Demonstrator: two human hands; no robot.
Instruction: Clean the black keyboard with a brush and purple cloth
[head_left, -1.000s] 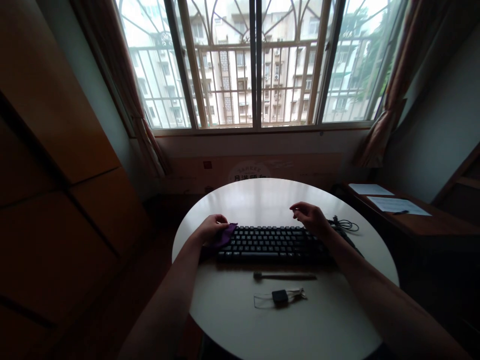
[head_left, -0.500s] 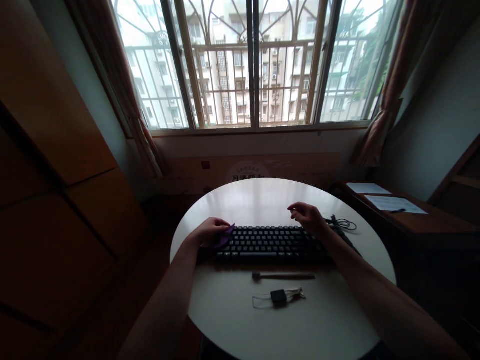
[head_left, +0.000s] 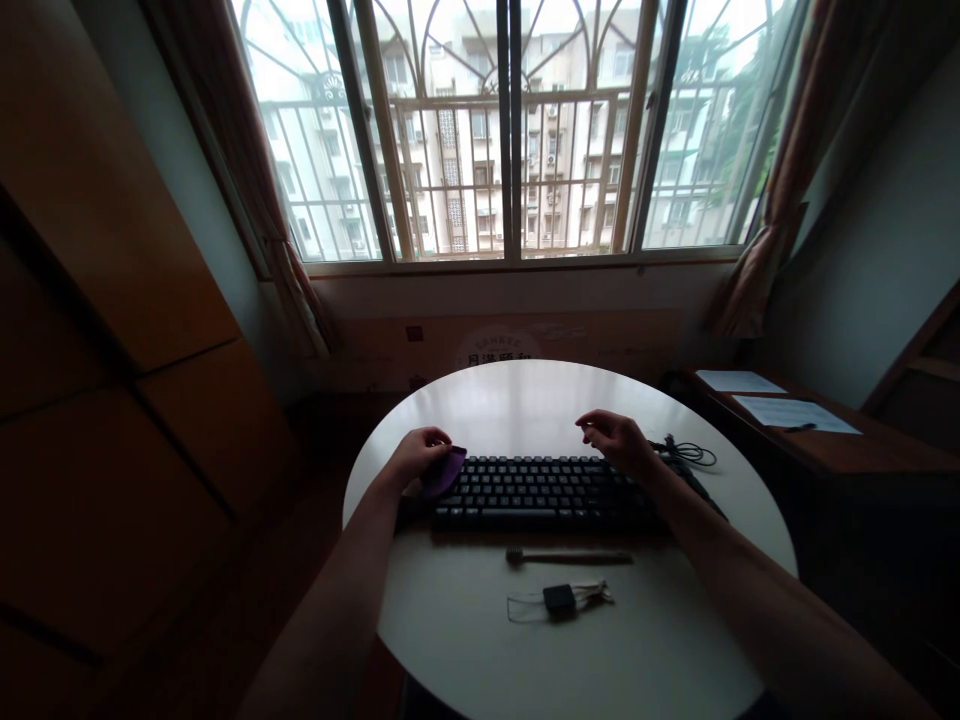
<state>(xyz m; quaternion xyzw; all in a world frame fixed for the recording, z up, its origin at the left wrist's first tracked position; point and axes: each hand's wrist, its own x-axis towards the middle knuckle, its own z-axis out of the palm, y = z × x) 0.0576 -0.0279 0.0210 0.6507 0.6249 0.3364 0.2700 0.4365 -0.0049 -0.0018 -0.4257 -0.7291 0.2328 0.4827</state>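
Observation:
My left hand (head_left: 421,452) grips a purple cloth (head_left: 448,474) at the left end of a black keyboard (head_left: 540,490). Part of the cloth hangs out to the right of the fingers, over the keys at that end. My right hand (head_left: 613,438) hovers near the keyboard's far right part, its fingers loosely bent and slightly apart, with nothing visible in them. The forearm crosses over the right end of the keys and hides them. A coiled black cable (head_left: 690,452) lies just beyond the right wrist.
On the round white table (head_left: 600,660), a toothbrush-like brush (head_left: 570,556) lies in front of the keyboard. Nearer me is a small tool with a black block and wire loop (head_left: 559,599). A brown side table (head_left: 877,445) with papers (head_left: 799,413) and a pen stands right.
My left hand has shifted slightly up and left on the cloth, whose shape differs a little. My right hand keeps nearly the same pose. The whole view has shifted slightly.

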